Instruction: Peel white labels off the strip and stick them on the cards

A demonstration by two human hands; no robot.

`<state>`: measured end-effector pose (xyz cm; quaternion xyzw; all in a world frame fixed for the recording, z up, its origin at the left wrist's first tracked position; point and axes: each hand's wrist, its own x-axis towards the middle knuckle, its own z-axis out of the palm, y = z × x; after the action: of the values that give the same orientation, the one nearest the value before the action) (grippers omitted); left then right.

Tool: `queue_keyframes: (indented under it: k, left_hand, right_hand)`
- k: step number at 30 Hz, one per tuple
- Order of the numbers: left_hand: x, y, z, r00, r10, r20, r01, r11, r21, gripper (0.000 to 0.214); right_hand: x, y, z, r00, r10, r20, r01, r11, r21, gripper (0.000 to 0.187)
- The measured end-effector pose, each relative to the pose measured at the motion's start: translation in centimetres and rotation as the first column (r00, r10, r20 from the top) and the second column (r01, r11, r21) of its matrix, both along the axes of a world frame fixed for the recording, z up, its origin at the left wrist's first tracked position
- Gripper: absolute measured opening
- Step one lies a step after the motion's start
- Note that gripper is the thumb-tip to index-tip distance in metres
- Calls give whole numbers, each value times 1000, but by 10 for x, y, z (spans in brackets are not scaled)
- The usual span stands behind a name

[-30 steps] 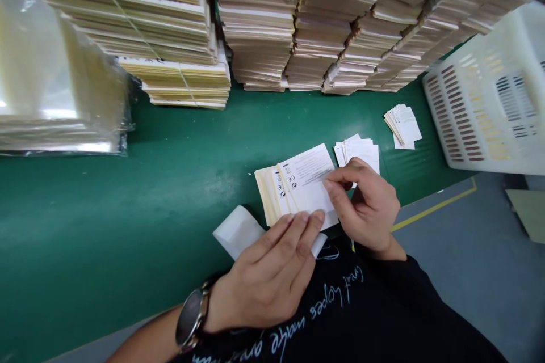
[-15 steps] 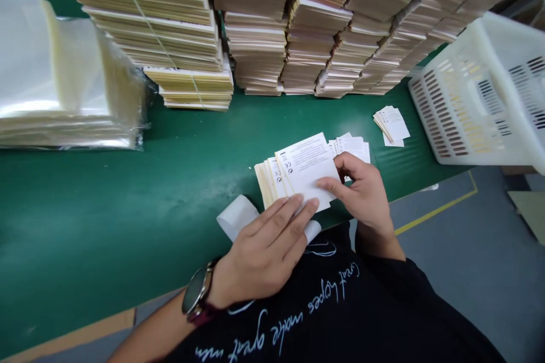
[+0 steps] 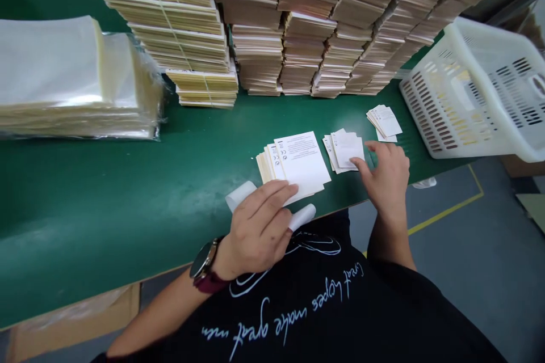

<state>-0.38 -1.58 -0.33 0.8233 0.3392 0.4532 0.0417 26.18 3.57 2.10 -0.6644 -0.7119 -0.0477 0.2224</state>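
Note:
My left hand [image 3: 260, 228] has its fingers together and curled over a white paper strip [image 3: 303, 216], whose curled ends stick out on both sides. Its fingertips lie at the lower edge of a fanned stack of white printed cards [image 3: 303, 156] on the green table. My right hand [image 3: 386, 173] is open, thumb and index finger apart, with nothing between them. The thumb tip is at the right edge of a smaller stack of white cards [image 3: 348, 150]. Beyond its fingers lies another small card stack [image 3: 384, 121].
Tall piles of paper cards [image 3: 302, 57] line the back of the green table [image 3: 106, 210]. Clear plastic bags [image 3: 51, 68] are stacked at the left, beside string-tied bundles [image 3: 204, 88]. A white slotted basket [image 3: 438, 108] stands at the right table edge.
My right hand has left the large card stack and moved right to beside the smaller one. My left hand has drawn back slightly, its fingers more curled. The view has shifted.

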Motion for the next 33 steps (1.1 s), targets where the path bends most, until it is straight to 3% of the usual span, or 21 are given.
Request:
queue_keyframes:
  k: [2, 3, 5, 6, 7, 10, 13, 16, 19, 21, 23, 25, 28, 33]
  left_hand:
    - [-2, -1, 1, 996, 63, 58, -64, 998, 8, 5]
    - [-3, -1, 2, 994, 84, 67, -84, 996, 3, 5]
    - [-5, 0, 5, 994, 97, 58, -96, 995, -17, 6]
    - [-5, 0, 6, 994, 98, 48, -97, 995, -22, 6]
    - [-4, 0, 7, 994, 105, 41, -104, 994, -20, 6]
    - [-2, -1, 7, 981, 189, 50, -191, 981, 46, 14]
    - [-1, -1, 7, 988, 153, 29, -156, 974, 167, 27]
    - [-1, 0, 7, 999, -23, -39, 28, 992, 124, 23]
    - [-1, 2, 6, 998, -57, -23, 58, 998, 35, 15]
    - [0, 3, 4, 999, -33, -10, 33, 999, 40, 13]
    - [3, 3, 3, 999, -18, -27, 20, 998, 52, 13]
    - [4, 3, 1, 998, -14, -63, 17, 999, 46, 15]
    - [5, 3, 0, 993, -11, -121, 17, 999, 44, 15]
    - [3, 2, 1, 988, -9, -155, 15, 999, 36, 15]
  right_hand:
    - [-7, -17, 7, 955, 237, -177, -247, 968, -37, 35]
    - [-16, -26, 10, 865, 406, -295, -436, 899, -41, 38]
    - [-37, -41, 15, 606, 660, -444, -718, 694, 53, 39]
    - [-47, -47, 16, 510, 712, -484, -770, 628, 113, 38]
    - [-56, -50, 15, 460, 723, -516, -774, 611, 167, 35]
    - [-70, -50, 11, 424, 643, -638, -697, 682, 223, 30]
    - [-70, -47, 7, 410, 645, -645, -691, 681, 242, 30]
    - [-67, -47, 7, 538, 740, -404, -667, 666, 334, 27]
    - [-63, -46, 7, 690, 715, -115, -568, 633, 525, 15]
    - [-61, -40, 9, 760, 627, -168, -450, 695, 561, 14]
    - [-62, -29, 13, 803, 485, -347, -311, 837, 450, 16]
    - [-66, -15, 17, 810, 345, -475, -237, 932, 273, 14]
    - [-77, 2, 19, 808, 270, -524, -264, 961, 88, 10]
    - [-86, 11, 14, 818, 268, -508, -314, 949, -4, 12]
